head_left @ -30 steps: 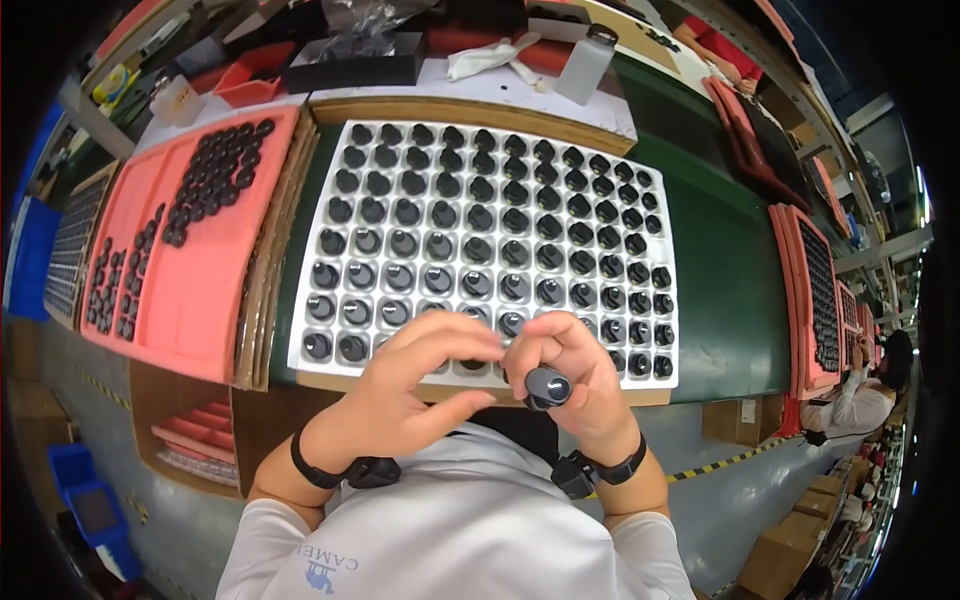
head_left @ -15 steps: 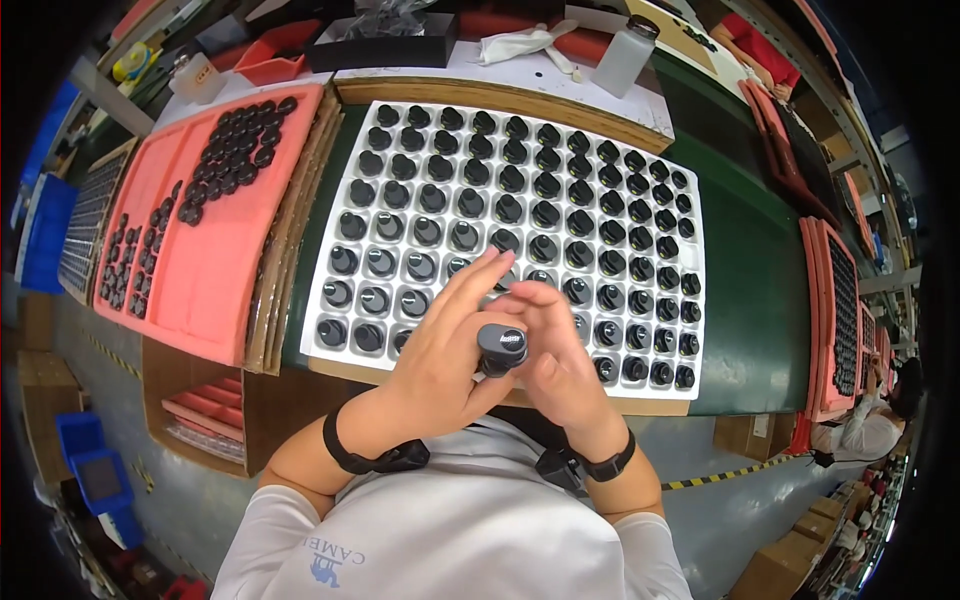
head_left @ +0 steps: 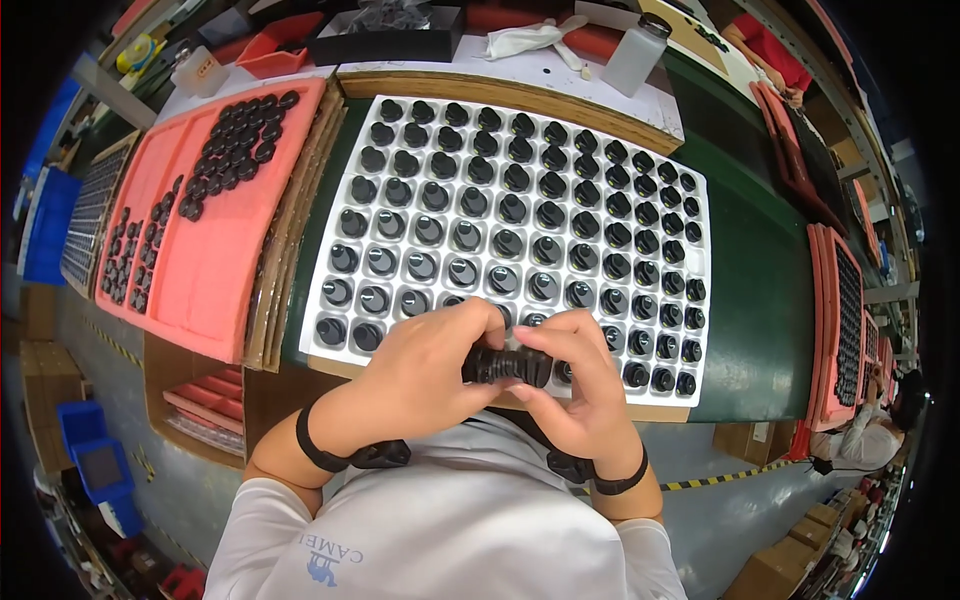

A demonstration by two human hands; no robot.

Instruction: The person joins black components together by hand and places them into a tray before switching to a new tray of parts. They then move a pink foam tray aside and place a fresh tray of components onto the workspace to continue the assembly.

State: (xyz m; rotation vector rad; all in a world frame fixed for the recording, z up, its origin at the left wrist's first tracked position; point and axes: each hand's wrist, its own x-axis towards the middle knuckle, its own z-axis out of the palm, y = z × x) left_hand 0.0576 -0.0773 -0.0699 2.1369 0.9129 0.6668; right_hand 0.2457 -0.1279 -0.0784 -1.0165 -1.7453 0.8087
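Observation:
In front of my chest, both hands hold a small black part (head_left: pixel 507 367) with a rounded, ribbed body, turned on its side. My left hand (head_left: pixel 420 360) is closed around its left end. The thumb and fingers of my right hand (head_left: pixel 585 385) pinch the right end. Just beyond and partly under my hands lies a white moulded tray (head_left: pixel 697 260), its pockets filled with rows of similar black parts (head_left: pixel 512 207). My hands hide several of its near pockets.
To the left, a pink tray (head_left: pixel 225 270) with loose black caps (head_left: pixel 235 150) rests on stacked boards. A wooden ledge (head_left: pixel 520 100) runs behind the white tray. A frosted bottle (head_left: pixel 637 55) and white gloves (head_left: pixel 525 40) lie farther back. More pink trays (head_left: pixel 825 330) stand right, near another person (head_left: pixel 860 435).
The black part has turned from showing its smooth oval grey face to lying sideways with its ribbed body visible. My right hand has gone from loosely cupped to pinching its end.

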